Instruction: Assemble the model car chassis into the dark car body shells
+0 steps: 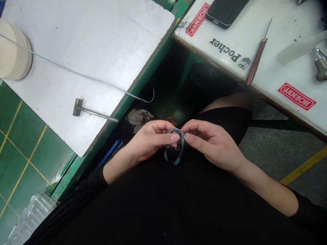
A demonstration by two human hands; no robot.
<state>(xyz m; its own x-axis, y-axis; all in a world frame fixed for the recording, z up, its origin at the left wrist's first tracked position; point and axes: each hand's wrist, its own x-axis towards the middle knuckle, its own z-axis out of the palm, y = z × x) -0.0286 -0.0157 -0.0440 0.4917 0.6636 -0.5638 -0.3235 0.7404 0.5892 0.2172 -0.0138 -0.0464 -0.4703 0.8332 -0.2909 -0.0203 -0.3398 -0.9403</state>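
Note:
Over my lap I hold a small oval part (174, 157), glossy and dark with a blue-grey rim. My left hand (154, 140) is closed on its upper left, the thumb lying across the front and the fingers behind. At the upper right of the rim, the thumb and fingertips of my right hand (212, 141) are pinched together. Whether a smaller piece sits between those right fingertips is too small to tell. The lower end of the oval hangs free against my dark clothing. Fingers partly hide its top.
A small metal hammer (95, 114) lies on the white board at left, near a cream spool (15, 51) trailing clear line (97, 80) past the edge. At right, a phone (226, 12), a wooden-handled awl (257, 59) and a metal-tipped tool (320, 64) lie on the printed white surface.

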